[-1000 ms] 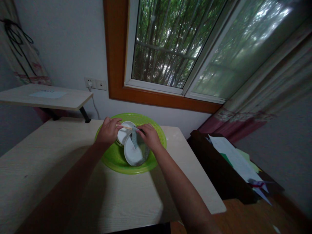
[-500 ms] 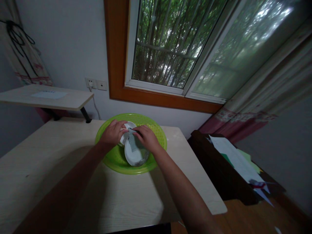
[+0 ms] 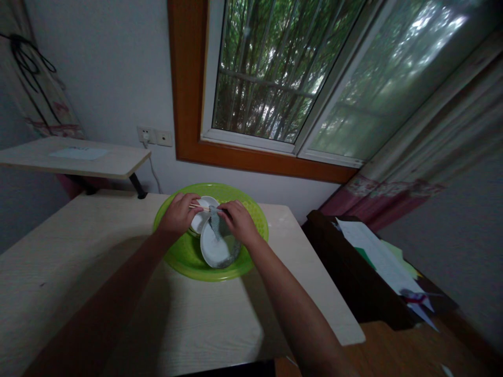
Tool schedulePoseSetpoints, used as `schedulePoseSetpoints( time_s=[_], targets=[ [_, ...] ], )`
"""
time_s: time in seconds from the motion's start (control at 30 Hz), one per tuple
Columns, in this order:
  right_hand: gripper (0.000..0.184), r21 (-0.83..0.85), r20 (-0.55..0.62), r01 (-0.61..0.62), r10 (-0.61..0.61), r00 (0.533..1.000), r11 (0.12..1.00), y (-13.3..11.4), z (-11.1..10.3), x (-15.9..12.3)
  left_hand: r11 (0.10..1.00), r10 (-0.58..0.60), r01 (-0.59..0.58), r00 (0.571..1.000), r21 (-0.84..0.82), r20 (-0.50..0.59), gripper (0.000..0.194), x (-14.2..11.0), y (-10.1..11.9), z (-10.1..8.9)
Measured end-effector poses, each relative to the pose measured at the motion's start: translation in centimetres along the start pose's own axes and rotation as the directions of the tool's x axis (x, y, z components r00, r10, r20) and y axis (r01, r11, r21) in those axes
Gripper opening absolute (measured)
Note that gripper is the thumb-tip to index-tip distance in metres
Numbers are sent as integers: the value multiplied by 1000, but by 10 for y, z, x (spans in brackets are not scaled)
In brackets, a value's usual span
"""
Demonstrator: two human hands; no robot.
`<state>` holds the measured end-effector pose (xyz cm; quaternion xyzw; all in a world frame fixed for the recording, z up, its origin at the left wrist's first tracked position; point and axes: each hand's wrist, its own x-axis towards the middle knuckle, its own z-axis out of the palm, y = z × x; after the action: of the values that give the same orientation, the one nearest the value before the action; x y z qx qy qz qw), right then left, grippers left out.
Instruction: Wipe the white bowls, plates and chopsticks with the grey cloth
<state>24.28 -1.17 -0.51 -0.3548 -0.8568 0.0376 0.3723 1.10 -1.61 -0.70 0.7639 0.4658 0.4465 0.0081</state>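
My left hand is closed on a thin pair of chopsticks, whose far ends point right. A grey-green cloth sits against those ends and hangs down. The fingers of my right hand pinch the cloth by its upper part. Below the hands, a white bowl lies tilted in a lime-green plastic basin; the cloth's lower end hangs over its opening. Behind it is a second white bowl, partly covered by the front bowl and my left fingers.
The basin stands on a pale wooden table near the wall. A raised shelf with a paper on it is at the left. A window is above, and a dark cabinet with papers stands right of the table.
The cloth has gone from a wider hanging flap to a narrower, bunched strip. More of the chopsticks shows between my hands. The bowls and basin have stayed in place.
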Motion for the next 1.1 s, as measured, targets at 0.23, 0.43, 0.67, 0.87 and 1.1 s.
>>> schedulePoseSetpoints(
  time_s=[0.23,0.43,0.67,0.87,1.1],
  targets=[
    [19,-10,4,11,-11,1000,1000,-1,-2,0,992,113,-116,991,41,70,20,3,3,-3],
    [17,-24,14,1,-1,1000,1000,-1,-1,0,981,177,-184,977,56,115,24,5,4,-6],
    [17,-13,1,-6,6,1000,1000,-1,-1,0,978,186,-195,976,72,111,25,6,7,-9],
    [16,11,-34,-25,26,999,1000,-1,-3,0,997,70,-70,997,18,-27,21,3,6,-9],
    [17,-4,-34,-33,33,999,999,1,-3,1,1000,15,-16,998,-7,-55,18,1,3,-12]
  ],
)
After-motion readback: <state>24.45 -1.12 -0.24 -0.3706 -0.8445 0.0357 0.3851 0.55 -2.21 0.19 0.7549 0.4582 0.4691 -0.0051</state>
